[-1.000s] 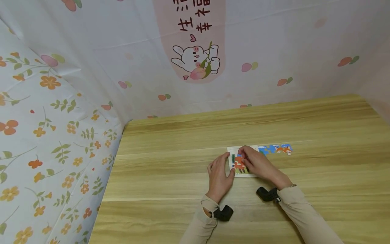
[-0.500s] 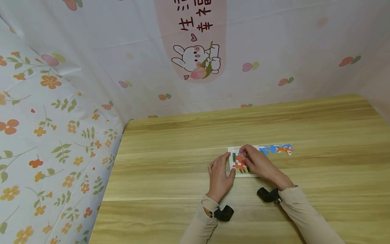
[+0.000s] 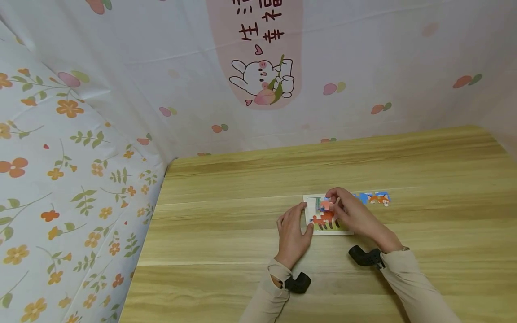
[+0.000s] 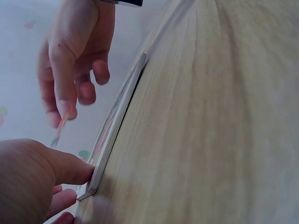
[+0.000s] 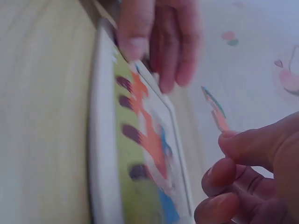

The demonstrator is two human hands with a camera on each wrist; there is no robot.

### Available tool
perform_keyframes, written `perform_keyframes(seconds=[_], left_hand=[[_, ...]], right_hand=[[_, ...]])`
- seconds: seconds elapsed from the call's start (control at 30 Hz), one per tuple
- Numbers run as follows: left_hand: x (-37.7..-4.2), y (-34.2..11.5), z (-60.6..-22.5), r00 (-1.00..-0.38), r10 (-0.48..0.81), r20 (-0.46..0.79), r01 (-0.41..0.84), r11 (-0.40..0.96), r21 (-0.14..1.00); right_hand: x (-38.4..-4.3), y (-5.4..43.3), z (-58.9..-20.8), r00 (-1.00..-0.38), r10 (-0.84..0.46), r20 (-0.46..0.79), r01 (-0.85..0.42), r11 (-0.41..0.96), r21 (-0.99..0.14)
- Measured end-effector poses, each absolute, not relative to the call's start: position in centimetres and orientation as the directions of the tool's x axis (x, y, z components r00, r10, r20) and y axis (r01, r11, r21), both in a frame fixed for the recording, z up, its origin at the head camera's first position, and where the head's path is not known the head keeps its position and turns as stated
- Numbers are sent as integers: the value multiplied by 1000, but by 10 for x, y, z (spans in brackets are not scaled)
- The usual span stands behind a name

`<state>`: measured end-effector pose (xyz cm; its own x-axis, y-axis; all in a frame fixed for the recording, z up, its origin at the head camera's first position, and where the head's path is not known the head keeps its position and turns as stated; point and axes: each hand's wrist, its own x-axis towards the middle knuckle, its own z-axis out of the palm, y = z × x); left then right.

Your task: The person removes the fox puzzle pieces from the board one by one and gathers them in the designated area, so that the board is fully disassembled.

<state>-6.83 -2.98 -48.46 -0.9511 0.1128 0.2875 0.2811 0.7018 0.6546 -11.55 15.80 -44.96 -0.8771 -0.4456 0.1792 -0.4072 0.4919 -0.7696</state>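
Head view: taking the white puzzle tray (image 3: 329, 231) as the landmark, a flowered curtain (image 3: 60, 157) hangs well to its left past the table's (image 3: 226, 224) left edge, and a broad stretch of bare wood lies between that edge and the tray. The left hand (image 3: 291, 234) lies just left of the tray, fingers fairly straight, thumb tip against the tray's near-left corner; the left wrist view shows that thumb (image 4: 70, 169) pressed to the thin corner of the tray (image 4: 114, 135), holding nothing. Inside the tray's rim sits a partly filled picture with an orange animal on green. Above the tray's far middle the right hand (image 3: 355, 215) pinches a small puzzle piece (image 3: 328, 205) between thumb and fingertips; the right wrist view shows the piece (image 5: 216, 113) lifted clear of the tray (image 5: 100, 154), held at its lower end. Just right of the tray's far-right corner, a short row of blue and orange loose pieces (image 3: 375, 198) lies flat, apart from the rim. Beyond those, bare wood runs on to the table's right edge, and more bare wood lies behind the tray up to the back cloth (image 3: 363, 67).
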Motion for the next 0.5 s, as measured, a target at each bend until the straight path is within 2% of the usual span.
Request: perform_keyframes(seconds=[0.5], left_hand=[[-67, -31, -483, -951, 115, 288, 285, 691, 664]], right_hand=[[-113, 216, -449, -924, -318, 212, -374, 633, -678]])
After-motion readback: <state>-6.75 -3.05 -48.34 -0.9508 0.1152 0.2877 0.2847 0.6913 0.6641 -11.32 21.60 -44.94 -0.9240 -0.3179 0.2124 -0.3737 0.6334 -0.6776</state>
